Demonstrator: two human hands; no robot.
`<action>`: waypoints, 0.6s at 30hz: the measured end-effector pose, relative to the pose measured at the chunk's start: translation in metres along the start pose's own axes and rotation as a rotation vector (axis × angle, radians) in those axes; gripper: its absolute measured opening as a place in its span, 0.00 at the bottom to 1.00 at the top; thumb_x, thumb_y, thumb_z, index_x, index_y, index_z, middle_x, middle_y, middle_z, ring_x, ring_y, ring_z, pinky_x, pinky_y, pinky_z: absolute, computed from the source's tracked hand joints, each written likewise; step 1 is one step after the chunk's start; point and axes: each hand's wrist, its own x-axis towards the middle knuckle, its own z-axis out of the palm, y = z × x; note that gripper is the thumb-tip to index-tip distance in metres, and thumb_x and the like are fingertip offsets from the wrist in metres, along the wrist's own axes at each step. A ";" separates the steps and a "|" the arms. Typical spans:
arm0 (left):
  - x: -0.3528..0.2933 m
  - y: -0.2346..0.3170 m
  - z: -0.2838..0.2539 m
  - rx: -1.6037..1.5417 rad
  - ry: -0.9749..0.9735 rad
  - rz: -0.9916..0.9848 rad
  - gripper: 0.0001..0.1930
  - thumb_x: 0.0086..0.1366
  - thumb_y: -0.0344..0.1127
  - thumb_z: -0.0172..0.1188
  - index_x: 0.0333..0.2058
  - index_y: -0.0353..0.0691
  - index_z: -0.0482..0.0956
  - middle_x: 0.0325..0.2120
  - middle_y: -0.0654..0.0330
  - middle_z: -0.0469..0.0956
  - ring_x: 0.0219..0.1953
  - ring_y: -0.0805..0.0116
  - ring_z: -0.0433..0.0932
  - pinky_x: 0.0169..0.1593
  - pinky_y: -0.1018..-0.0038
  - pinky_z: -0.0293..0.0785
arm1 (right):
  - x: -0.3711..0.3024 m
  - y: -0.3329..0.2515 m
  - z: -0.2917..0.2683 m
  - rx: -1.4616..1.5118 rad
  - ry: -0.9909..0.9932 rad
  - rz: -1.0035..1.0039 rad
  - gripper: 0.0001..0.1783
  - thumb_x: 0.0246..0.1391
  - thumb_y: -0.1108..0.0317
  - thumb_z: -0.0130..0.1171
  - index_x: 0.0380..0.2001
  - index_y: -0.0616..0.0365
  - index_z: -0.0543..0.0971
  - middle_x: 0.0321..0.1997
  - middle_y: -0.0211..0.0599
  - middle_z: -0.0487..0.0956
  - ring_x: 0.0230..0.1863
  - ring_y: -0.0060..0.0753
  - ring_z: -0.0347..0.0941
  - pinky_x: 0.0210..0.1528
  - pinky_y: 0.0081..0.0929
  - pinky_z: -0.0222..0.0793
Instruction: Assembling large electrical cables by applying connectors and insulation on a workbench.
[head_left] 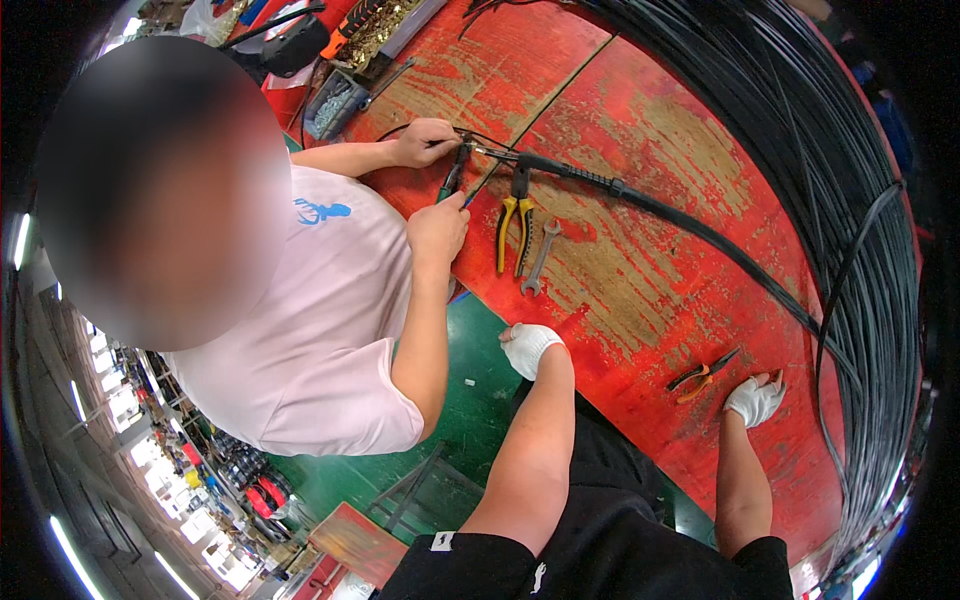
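Observation:
My left hand [531, 350], in a white glove with bare fingertips, rests at the table's near edge with its fingers curled in and nothing seen in them. Farther right, my right hand [755, 400], gloved the same way, lies on the red table with its fingers apart, holding nothing. Close beside it are small orange-handled pliers [697, 379]. Across to the left, a co-worker's hand [438, 232] grips a green-handled tool [452, 178] at the end of a thick black cable [690, 228]. The co-worker's other hand [425, 143] is at that same end.
Yellow-and-black pliers [516, 225] and an open-end wrench [541, 258] lie mid-table. A big bundle of black cables [850, 250] curves along the far right side. Small parts fill a grey bin [335, 103] at the back left. The worn red table [620, 300] stands on a green floor [470, 340].

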 end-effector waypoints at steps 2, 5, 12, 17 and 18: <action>-0.003 0.001 0.000 -0.002 -0.004 0.010 0.28 0.74 0.45 0.34 0.37 0.30 0.81 0.36 0.42 0.83 0.38 0.44 0.83 0.42 0.53 0.80 | 0.001 0.002 -0.001 -0.002 0.008 -0.003 0.25 0.66 0.53 0.47 0.63 0.47 0.69 0.66 0.52 0.68 0.64 0.55 0.65 0.64 0.49 0.61; -0.007 0.000 0.000 0.007 -0.002 0.031 0.28 0.74 0.45 0.34 0.35 0.30 0.81 0.35 0.42 0.83 0.37 0.44 0.83 0.41 0.53 0.80 | 0.002 0.004 -0.002 -0.013 0.003 0.006 0.25 0.66 0.53 0.47 0.63 0.47 0.69 0.66 0.52 0.67 0.64 0.55 0.65 0.65 0.49 0.60; -0.003 -0.001 0.002 -0.016 0.033 0.036 0.28 0.73 0.44 0.35 0.33 0.29 0.81 0.32 0.42 0.83 0.36 0.43 0.83 0.39 0.52 0.80 | 0.002 -0.002 -0.005 -0.001 -0.012 0.021 0.25 0.66 0.53 0.47 0.63 0.46 0.69 0.67 0.50 0.67 0.65 0.54 0.64 0.65 0.50 0.60; 0.000 -0.003 0.005 -0.024 0.028 0.053 0.28 0.73 0.44 0.35 0.33 0.29 0.81 0.33 0.42 0.83 0.36 0.44 0.83 0.39 0.53 0.80 | 0.002 0.000 -0.003 -0.004 -0.029 0.040 0.27 0.66 0.51 0.46 0.64 0.49 0.69 0.68 0.49 0.66 0.65 0.53 0.64 0.66 0.46 0.59; -0.001 -0.003 0.006 -0.029 0.024 0.050 0.28 0.73 0.44 0.35 0.33 0.29 0.82 0.33 0.42 0.83 0.36 0.44 0.83 0.39 0.53 0.80 | 0.002 0.003 -0.001 -0.001 -0.014 0.029 0.26 0.66 0.52 0.46 0.64 0.48 0.69 0.67 0.50 0.66 0.65 0.53 0.64 0.65 0.47 0.60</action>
